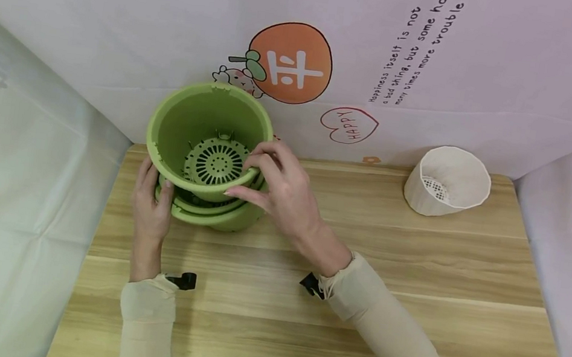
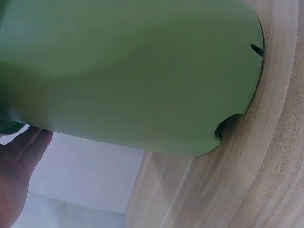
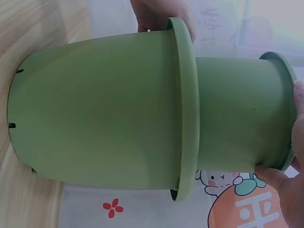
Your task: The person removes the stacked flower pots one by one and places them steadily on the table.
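Fingers of the right hand (image 1: 286, 194) are curled over the rim of an upper green plastic round pot (image 1: 215, 116), with the thumb on the outer side, so the rim is pinched between them. Left hand (image 1: 152, 211) fingers wrap the outside edge of a larger green plastic round pot (image 3: 104, 114), the thumb laid across its rim, steadying it by the look of things. Both hands are closed only as far as the rims between thumb and fingers.

The upper pot rises out of the larger one, roughly in line with it; its slotted base (image 1: 218, 163) shows from above. The larger pot stands upright on the wood-grain tabletop (image 1: 254, 326), close to the rear wall cloth. Whether another pot sits inside it, I cannot tell.

The work looks partway: the upper pot's lower part is within the larger pot, neither fully seated nor clear of it. Whether it is going in or coming out does not show. Well apart, a white faceted plastic pot (image 1: 456, 178) with a perforated bottom leans beside the cloth, no hand on it.
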The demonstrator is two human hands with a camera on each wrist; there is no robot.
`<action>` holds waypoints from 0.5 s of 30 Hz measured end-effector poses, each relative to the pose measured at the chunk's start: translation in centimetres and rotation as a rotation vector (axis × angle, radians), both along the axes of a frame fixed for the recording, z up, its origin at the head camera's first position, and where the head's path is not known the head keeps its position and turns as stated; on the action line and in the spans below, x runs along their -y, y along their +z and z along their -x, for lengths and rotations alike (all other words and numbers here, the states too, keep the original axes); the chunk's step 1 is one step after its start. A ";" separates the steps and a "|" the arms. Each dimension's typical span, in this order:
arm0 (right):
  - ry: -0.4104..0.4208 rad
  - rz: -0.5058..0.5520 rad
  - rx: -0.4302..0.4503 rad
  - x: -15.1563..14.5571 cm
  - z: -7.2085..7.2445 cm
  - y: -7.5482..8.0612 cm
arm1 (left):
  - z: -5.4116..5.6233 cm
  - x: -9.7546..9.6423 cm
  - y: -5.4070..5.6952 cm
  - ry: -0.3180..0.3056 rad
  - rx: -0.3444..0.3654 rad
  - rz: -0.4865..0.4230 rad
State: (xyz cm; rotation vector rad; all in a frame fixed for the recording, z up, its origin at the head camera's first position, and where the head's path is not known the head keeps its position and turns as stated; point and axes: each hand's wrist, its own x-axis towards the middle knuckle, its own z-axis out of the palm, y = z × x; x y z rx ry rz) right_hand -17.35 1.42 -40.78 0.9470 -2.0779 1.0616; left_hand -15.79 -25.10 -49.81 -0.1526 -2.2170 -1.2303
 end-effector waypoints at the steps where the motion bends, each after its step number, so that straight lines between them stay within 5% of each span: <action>1: -0.002 0.002 0.001 0.0 0.0 0.1 | -0.1 -0.2 0.2 0.000 -0.004 -0.002; 9: -0.021 0.044 -0.028 -0.4 0.0 0.6 | -1.3 -2.2 3.4 -0.009 -0.006 -0.029; 15: -0.025 0.076 -0.054 -0.6 0.0 1.2 | -1.5 -2.4 3.9 -0.012 0.003 -0.031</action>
